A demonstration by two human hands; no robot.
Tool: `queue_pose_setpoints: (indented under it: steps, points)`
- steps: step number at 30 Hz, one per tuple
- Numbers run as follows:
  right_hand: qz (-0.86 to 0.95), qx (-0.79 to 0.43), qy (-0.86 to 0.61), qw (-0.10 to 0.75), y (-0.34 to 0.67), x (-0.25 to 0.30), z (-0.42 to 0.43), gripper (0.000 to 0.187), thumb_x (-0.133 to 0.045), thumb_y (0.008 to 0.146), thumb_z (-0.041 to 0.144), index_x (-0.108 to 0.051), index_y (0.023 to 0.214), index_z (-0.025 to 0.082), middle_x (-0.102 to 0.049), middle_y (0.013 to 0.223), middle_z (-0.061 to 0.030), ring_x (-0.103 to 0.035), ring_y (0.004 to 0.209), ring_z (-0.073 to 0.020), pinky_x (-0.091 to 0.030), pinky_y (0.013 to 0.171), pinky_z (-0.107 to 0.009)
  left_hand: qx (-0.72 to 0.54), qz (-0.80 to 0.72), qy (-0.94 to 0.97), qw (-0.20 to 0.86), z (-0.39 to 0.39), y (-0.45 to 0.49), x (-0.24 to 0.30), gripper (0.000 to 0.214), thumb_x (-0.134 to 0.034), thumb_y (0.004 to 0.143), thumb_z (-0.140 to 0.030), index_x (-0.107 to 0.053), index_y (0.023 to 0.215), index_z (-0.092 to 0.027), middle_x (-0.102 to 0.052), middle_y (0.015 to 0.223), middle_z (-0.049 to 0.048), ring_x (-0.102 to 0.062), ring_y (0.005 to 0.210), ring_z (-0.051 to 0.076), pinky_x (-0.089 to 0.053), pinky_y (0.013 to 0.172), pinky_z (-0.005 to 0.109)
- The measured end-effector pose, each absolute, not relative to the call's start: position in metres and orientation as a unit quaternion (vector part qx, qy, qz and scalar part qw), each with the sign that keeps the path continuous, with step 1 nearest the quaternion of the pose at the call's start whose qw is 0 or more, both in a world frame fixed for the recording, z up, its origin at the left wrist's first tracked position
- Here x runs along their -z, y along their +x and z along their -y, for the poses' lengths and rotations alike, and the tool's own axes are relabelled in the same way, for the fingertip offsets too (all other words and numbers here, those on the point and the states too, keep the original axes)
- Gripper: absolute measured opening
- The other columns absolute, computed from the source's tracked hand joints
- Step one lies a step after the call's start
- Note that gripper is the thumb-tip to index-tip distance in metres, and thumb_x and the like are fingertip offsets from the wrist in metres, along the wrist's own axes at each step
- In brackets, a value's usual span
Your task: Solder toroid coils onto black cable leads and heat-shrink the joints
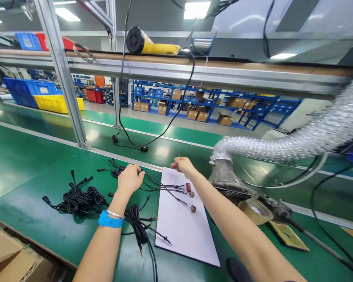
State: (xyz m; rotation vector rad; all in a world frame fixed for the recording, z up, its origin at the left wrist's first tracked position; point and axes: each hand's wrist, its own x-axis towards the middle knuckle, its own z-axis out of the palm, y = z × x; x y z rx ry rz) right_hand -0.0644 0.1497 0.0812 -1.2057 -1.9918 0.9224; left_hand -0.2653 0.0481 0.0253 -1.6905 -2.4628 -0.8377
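Although the left hand [130, 181] and the right hand [184, 166] both show clearly from above, their backs hide the palms and most of the fingers. The left hand is curled and narrow over thin black wires running out beside it, but whether it grips them or only rests on them is impossible to tell. The right hand is also narrow, with its thumb and fingertips [173, 165] drawn close together just above the top edge of a white sheet [176, 235]. Anything between them is too small to make out. A blue wristband [110, 220] and a thin silver bangle [115, 214] circle the left wrist.

Black cables [79, 199] lie in loose coiled bunches on a green bench mat [26, 184], left of the sheet, and some of their thin ends stretch across its upper part. Three small brown parts [191, 194] sit on the sheet, just beyond the wire ends; their exact form is hard to read. To the right, a roll of tape [254, 209] lies beside a silver foil duct [312, 133]. A cardboard box [8, 254] is cut off at the lower left corner.
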Motion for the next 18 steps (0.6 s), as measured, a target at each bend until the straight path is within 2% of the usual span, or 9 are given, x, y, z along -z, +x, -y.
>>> queue_pose_setpoints:
  steps: [3,6,8,9,11,12,14,16,18]
  points:
    - [0.736,-0.417,-0.440,0.300,-0.036,-0.082,-0.130,0.031,-0.045,0.099,0.042,-0.058,0.106,0.015,-0.060,0.085,-0.0023,-0.055,0.063,-0.0094,-0.050,0.056,-0.023,0.298,0.764,-0.570,0.042,-0.034,-0.255,-0.046,0.020,-0.052,0.089,-0.030,-0.064,0.100,-0.020,-0.065,0.101,0.0064,-0.065,0.090,0.020,-0.051,0.080,0.029]
    - [0.733,-0.476,-0.396,0.281,0.005,-0.085,-0.087,0.036,-0.032,0.099,0.047,-0.055,0.101,0.018,-0.047,0.061,0.0049,-0.034,0.040,-0.0068,-0.033,0.038,-0.020,0.334,0.673,-0.658,0.042,-0.005,-0.210,-0.066,0.031,-0.044,0.092,-0.030,-0.054,0.121,-0.025,-0.060,0.122,0.0045,-0.064,0.089,0.014,-0.052,0.082,0.025]
    - [0.740,-0.509,-0.363,0.248,0.033,-0.086,-0.052,0.034,-0.043,0.093,0.049,-0.056,0.091,0.019,-0.046,0.058,0.0050,-0.034,0.040,-0.0073,-0.029,0.037,-0.021,0.352,0.480,-0.803,-0.006,0.017,-0.168,-0.074,0.048,-0.052,0.086,-0.029,-0.044,0.134,-0.025,-0.051,0.137,0.0081,-0.063,0.096,0.017,-0.054,0.076,0.026]
    - [0.746,-0.518,-0.348,0.232,0.047,-0.085,-0.036,0.032,-0.049,0.090,0.048,-0.055,0.082,0.018,-0.047,0.058,0.0039,-0.037,0.043,-0.0076,-0.031,0.040,-0.021,0.309,0.396,-0.864,-0.031,0.026,-0.148,-0.075,0.059,-0.056,0.082,-0.029,-0.039,0.138,-0.027,-0.045,0.144,0.0081,-0.061,0.104,0.019,-0.055,0.076,0.026]
    - [0.744,-0.527,-0.344,0.223,0.073,-0.078,-0.008,0.034,-0.051,0.089,0.045,-0.052,0.071,0.017,-0.047,0.059,0.0022,-0.039,0.050,-0.0086,-0.032,0.046,-0.021,0.236,0.336,-0.912,-0.025,0.037,-0.117,-0.072,0.070,-0.058,0.081,-0.031,-0.028,0.145,-0.024,-0.035,0.151,0.0118,-0.058,0.112,0.024,-0.056,0.077,0.031]
    - [0.743,-0.527,-0.350,0.218,0.087,-0.073,0.003,0.035,-0.047,0.092,0.045,-0.052,0.072,0.017,-0.046,0.059,0.0019,-0.040,0.052,-0.0093,-0.033,0.049,-0.022,0.205,0.342,-0.917,-0.009,0.038,-0.107,-0.069,0.070,-0.056,0.084,-0.033,-0.025,0.146,-0.020,-0.038,0.148,0.0149,-0.058,0.113,0.026,-0.056,0.076,0.033]
    - [0.743,-0.513,-0.379,0.202,0.114,-0.059,0.020,0.039,-0.035,0.097,0.048,-0.055,0.083,0.017,-0.044,0.060,0.0023,-0.039,0.055,-0.0107,-0.032,0.052,-0.023,0.143,0.374,-0.916,0.032,0.035,-0.099,-0.059,0.051,-0.045,0.092,-0.031,-0.035,0.140,-0.016,-0.055,0.129,0.0156,-0.062,0.102,0.025,-0.056,0.069,0.034]
    - [0.755,-0.477,-0.415,0.176,0.138,-0.043,0.034,0.041,-0.028,0.099,0.050,-0.054,0.091,0.019,-0.040,0.062,0.0028,-0.037,0.057,-0.0116,-0.030,0.054,-0.023,0.075,0.401,-0.911,0.057,0.030,-0.101,-0.051,0.030,-0.036,0.096,-0.022,-0.052,0.121,-0.019,-0.065,0.102,0.0089,-0.064,0.087,0.023,-0.054,0.064,0.032]
    - [0.772,-0.433,-0.440,0.151,0.155,-0.028,0.044,0.043,-0.024,0.100,0.050,-0.052,0.088,0.020,-0.039,0.062,0.0029,-0.038,0.058,-0.0124,-0.029,0.055,-0.024,0.023,0.439,-0.896,0.064,0.031,-0.102,-0.047,0.027,-0.035,0.093,-0.013,-0.060,0.101,-0.019,-0.065,0.089,0.0059,-0.065,0.080,0.021,-0.052,0.063,0.030]
